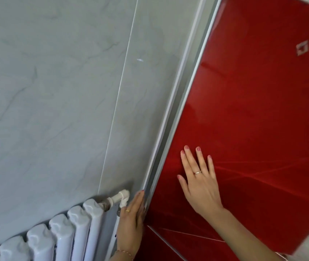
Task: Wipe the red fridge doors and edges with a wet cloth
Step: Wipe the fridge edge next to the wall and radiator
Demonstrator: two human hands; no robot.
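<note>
Your spread right hand (200, 185) presses the glossy red fridge door (244, 119); your straight-fingered left hand (132, 217) touches its grey left edge (177, 117).

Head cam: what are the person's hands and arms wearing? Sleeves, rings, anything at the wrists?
No sleeves in view: both forearms are bare. Right hand: thin metallic band on the ring finger, pinkish-red nail polish. Left hand: gold ring, thin gold chain bracelet at the wrist, polish of the same colour.

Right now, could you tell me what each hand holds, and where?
The right hand lies flat on the red door, holding nothing. The left hand lies along the door's side edge; whether it has a grip there cannot be told.
</note>
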